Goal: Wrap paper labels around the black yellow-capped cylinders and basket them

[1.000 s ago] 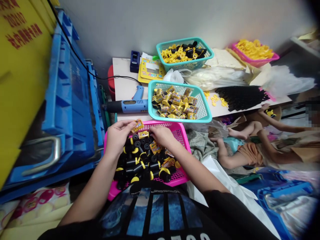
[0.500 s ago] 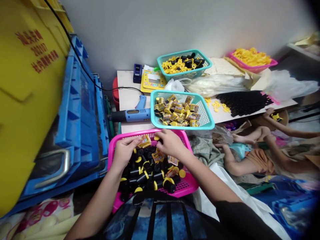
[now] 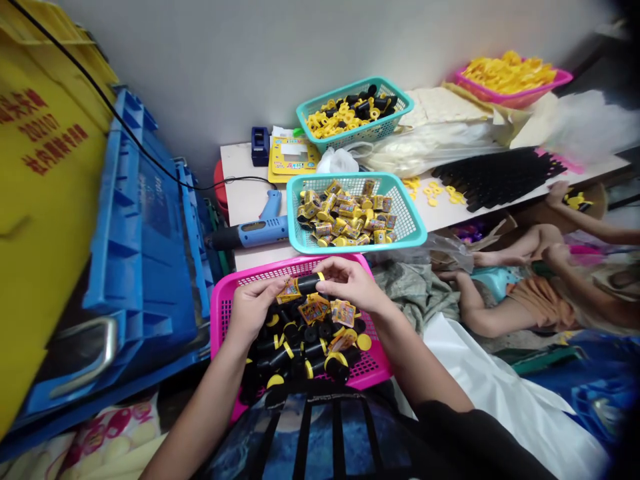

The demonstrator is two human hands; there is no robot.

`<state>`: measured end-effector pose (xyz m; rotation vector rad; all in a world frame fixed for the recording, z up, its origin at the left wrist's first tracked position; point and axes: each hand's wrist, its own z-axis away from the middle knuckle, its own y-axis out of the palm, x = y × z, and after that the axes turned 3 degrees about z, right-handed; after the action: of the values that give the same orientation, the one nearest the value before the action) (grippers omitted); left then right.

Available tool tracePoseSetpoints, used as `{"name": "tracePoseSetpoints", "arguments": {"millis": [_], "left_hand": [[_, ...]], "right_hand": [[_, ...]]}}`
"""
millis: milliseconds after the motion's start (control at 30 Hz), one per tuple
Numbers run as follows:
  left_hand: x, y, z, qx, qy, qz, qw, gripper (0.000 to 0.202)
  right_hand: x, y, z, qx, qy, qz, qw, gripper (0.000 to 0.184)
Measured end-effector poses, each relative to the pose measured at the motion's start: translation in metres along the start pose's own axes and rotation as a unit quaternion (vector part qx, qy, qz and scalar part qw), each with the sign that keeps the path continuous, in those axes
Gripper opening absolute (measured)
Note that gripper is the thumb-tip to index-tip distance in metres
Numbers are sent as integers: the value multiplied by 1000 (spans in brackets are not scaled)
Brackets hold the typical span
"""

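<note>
Over the pink basket (image 3: 216, 333), my left hand (image 3: 251, 308) pinches a printed yellow label sleeve (image 3: 287, 289) between thumb and fingers. My right hand (image 3: 351, 285) grips the yellow-rimmed end of a small black cylinder (image 3: 309, 284). The cylinder's other end meets the sleeve; whether it is inside, I cannot tell. Below the hands, the basket holds several black cylinders with yellow ends, and some printed sleeves (image 3: 343, 312) lie on top of them.
A turquoise basket (image 3: 420, 233) of labelled cylinders stands on the table, beside a blue heat gun (image 3: 260, 231). Behind is another turquoise basket (image 3: 345, 138) with yellow and black parts. Blue crates (image 3: 145, 240) rise at left. Another person's legs (image 3: 493, 303) are at right.
The black cylinder in my right hand has turned lengthwise and come against the sleeve in my left hand. The whole view has shifted slightly.
</note>
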<state>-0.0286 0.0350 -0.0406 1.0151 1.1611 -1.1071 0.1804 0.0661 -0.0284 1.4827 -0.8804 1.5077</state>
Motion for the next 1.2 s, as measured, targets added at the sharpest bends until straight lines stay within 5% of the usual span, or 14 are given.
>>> {"name": "tracePoseSetpoints", "arguments": {"millis": [267, 400, 600, 700, 967, 1200], "left_hand": [[-20, 24, 5, 69, -34, -18, 997, 37], [-23, 37, 12, 95, 0, -16, 995, 33], [-14, 60, 19, 84, -2, 26, 996, 33], [-9, 65, 22, 68, -11, 35, 997, 33], [-16, 62, 40, 102, -43, 116, 987, 34], [-26, 57, 57, 78, -41, 189, 978, 49]], "right_hand": [[-9, -5, 5, -26, -70, 17, 997, 33], [-12, -6, 7, 3, -107, -58, 993, 36], [-26, 3, 8, 111, 26, -317, 942, 50], [-34, 11, 7, 98, 30, -357, 928, 50], [-29, 1, 7, 101, -46, -338, 935, 55], [-16, 5, 10, 99, -209, -38, 972, 46]]}}
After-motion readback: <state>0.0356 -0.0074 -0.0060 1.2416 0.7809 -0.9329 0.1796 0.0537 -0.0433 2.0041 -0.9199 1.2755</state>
